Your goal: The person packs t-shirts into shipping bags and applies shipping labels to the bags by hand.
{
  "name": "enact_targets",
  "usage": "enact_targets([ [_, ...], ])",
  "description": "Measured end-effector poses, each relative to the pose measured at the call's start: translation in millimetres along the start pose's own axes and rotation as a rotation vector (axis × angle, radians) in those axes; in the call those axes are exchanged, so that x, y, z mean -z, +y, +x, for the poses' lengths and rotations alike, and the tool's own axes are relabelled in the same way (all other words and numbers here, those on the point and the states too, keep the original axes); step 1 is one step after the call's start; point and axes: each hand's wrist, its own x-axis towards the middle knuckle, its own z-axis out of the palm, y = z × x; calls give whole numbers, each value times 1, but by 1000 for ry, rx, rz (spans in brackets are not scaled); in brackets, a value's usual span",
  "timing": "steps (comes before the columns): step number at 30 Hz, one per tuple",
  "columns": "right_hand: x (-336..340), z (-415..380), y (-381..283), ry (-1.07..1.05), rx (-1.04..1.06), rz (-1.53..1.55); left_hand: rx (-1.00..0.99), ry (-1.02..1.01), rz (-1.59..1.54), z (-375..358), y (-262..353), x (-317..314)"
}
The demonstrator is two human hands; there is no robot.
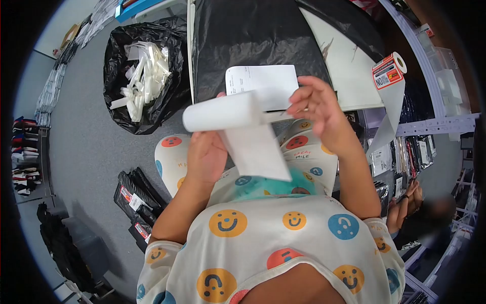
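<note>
grey floor surrounds the white-topped surface, where one large black plastic bag lies spread. as for progress, one white printed sheet is laid flat on the bag's near end; one thick white paper roll is part unwound, its tail hanging on your near side, apparently uncut. the roll is above your lap, clasped in your left hand; your right hand is open, fingers apart, beside the sheet's right edge, contact unclear. counted: one sheet, one white roll, one red-and-white sticker roll at right, one black bin bag of pale strips at left; those strips overlap too much to count.
</note>
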Motion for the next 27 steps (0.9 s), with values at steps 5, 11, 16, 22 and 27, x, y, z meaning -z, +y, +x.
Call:
enact_targets([
  [5,12,-8,-17,250,-68,-59,-21,-78,250,25,-21,-44],
  [11,183,16,43,719,-105,-374,100,-126,475,26,-24,-48],
  [16,203,35,51,584,-170,-1270,-30,-303,940,22,-30,-41],
  [22,121,51,40,433,343,-1203,-549,-417,1707,49,-42,-57],
  [27,37,54,81,219,299,-1151,-642,-260,2089,105,-73,-35],
])
